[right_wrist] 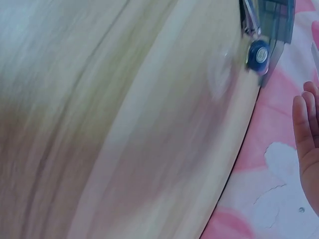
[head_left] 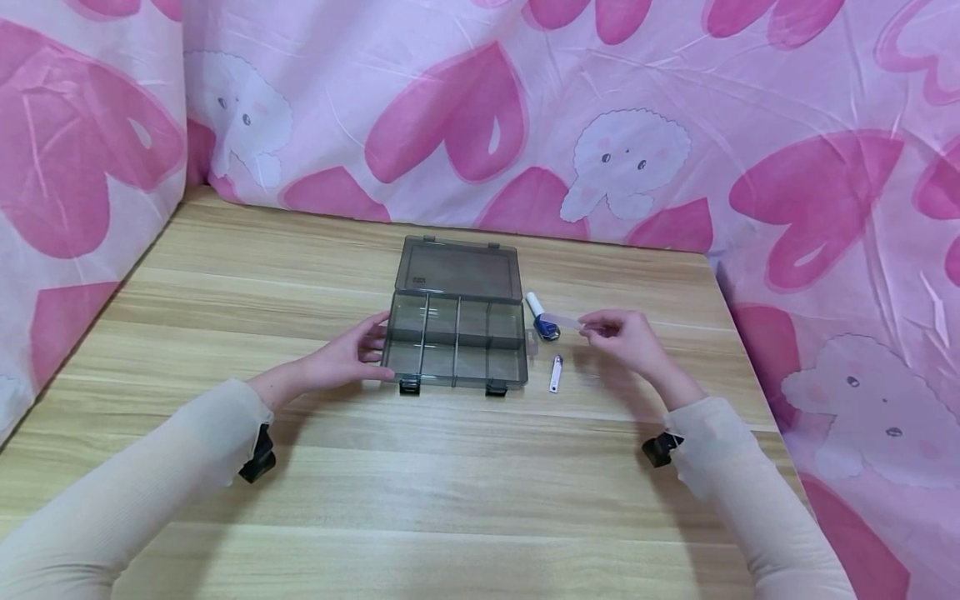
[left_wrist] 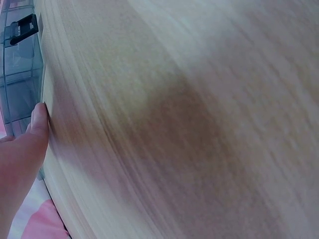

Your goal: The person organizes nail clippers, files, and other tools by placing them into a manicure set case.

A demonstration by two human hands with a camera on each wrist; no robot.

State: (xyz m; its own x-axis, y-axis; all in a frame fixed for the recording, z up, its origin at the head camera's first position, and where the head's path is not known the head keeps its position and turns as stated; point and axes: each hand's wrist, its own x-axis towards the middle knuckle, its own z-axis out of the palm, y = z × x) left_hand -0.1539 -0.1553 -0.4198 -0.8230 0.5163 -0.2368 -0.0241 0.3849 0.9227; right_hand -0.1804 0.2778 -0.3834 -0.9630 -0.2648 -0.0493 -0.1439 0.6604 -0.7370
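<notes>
A smoky clear plastic storage box point(head_left: 457, 337) with several compartments lies with its lid point(head_left: 457, 268) folded back. My left hand point(head_left: 352, 354) holds its left side, thumb at the front corner; in the left wrist view the thumb point(left_wrist: 39, 122) lies along the box's edge. Right of the box, my right hand point(head_left: 622, 337) pinches a thin translucent strip point(head_left: 561, 320) between thumb and fingers, its kind unclear. Under the strip's far end lies a dark blue round object point(head_left: 547, 330), beside a white cylinder point(head_left: 534, 303). Nearer the front is a small nail clipper point(head_left: 556, 373).
A small clear tab-like piece point(head_left: 532, 342) is against the box's right side. Two black latches point(head_left: 409, 387) stick out from its front. The wooden table point(head_left: 420, 500) meets a pink patterned cloth point(head_left: 450, 108) at the back and sides.
</notes>
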